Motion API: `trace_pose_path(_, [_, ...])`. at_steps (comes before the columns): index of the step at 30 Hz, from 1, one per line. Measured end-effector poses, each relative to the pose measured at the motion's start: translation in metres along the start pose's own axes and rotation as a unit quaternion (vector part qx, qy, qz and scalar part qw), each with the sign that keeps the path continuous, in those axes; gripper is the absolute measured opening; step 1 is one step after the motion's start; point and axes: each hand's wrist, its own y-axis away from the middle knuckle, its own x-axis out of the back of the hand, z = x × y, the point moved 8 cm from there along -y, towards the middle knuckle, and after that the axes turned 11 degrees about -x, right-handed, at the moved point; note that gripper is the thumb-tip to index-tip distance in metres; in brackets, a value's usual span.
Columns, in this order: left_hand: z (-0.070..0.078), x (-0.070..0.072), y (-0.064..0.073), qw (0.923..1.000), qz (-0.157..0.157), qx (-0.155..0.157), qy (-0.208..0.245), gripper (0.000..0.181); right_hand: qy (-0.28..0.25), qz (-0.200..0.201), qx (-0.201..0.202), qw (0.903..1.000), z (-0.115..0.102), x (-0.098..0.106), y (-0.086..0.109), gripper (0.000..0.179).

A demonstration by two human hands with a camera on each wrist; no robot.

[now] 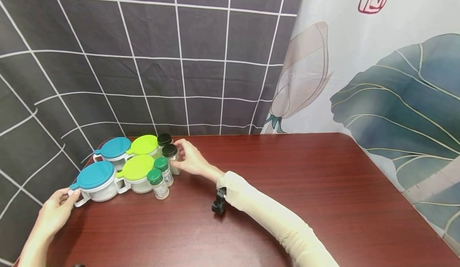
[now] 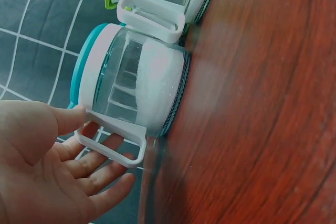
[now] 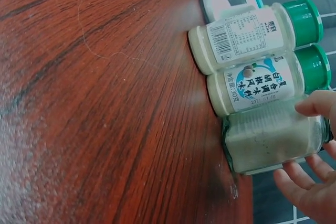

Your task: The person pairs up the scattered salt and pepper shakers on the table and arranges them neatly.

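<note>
At the table's left end, my left hand [image 1: 54,213] is at the white handle [image 2: 113,156] of a blue-lidded seasoning jar [image 1: 96,175]. Thumb and forefinger pinch the handle's lid end while the other fingers spread behind it. White grains partly fill this clear jar. My right hand [image 1: 194,161] holds a square glass spice bottle [image 3: 273,140] with a black lid, thumb on one side and fingers on the other. The bottle stands upright, with pale powder inside. Beside it are two green-capped spice shakers [image 1: 158,184] with printed labels.
Two green-lidded jars [image 1: 137,167] and another blue-lidded jar [image 1: 114,148] make a tight block with these. A second black-lidded bottle [image 1: 164,139] stands behind the held one. Grey checked cloth [image 1: 201,79] hangs right behind the reddish table [image 1: 287,187].
</note>
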Motion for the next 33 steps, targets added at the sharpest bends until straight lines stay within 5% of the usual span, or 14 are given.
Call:
trace_pose_path(11, [0.0025, -0.0032, -0.0009, 0.9992, -0.01, -0.021, 0.034, 0.05, -0.01, -0.005, 0.01, 0.9999, 0.0001, -0.0051, -0.0024, 0.055])
trace_pose_path(33, [0.0009, -0.0033, 0.0021, 0.9996, 0.02, 0.004, 0.019, 0.045, 0.011, 0.011, 0.008, 0.9999, 0.0029, -0.0061, -0.0005, 0.062])
